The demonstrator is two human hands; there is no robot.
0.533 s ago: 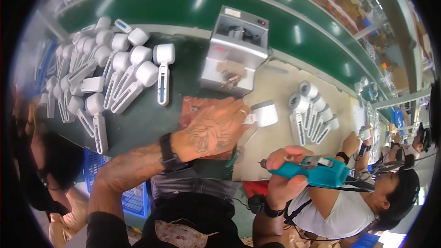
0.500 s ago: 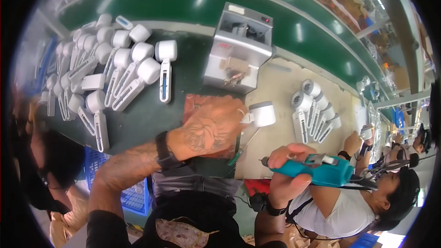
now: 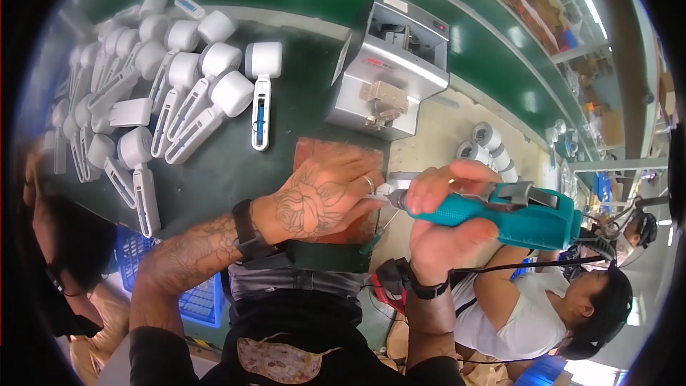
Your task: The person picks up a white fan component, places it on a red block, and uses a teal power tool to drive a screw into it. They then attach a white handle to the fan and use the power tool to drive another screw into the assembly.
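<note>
My left hand [image 3: 318, 196] is closed over a white round-headed housing [image 3: 404, 177] with a handle, above a reddish-brown mat [image 3: 336, 154]. The handle is mostly under my fingers, and the head is partly hidden behind my right hand [image 3: 454, 207]. That hand is wrapped round a teal electric screwdriver [image 3: 529, 218], held nearly level and pointing left. Its tip meets the housing beside my left fingertips; the exact contact point is too small to tell. A thin tool with a green handle [image 3: 371, 244] lies at the mat's right edge.
Many similar white housings [image 3: 214, 61] are piled on the left of the bench, one with blue inside its handle. Behind the mat stands a silver machine [image 3: 379, 96]. More housings [image 3: 477, 150] lie beyond my right hand. A blue crate [image 3: 200, 304] sits below; a co-worker [image 3: 514, 307] is at right.
My right hand has moved left and up, bringing the electric screwdriver's tip to the housing. My left hand still holds the housing. The whole view has shifted slightly.
</note>
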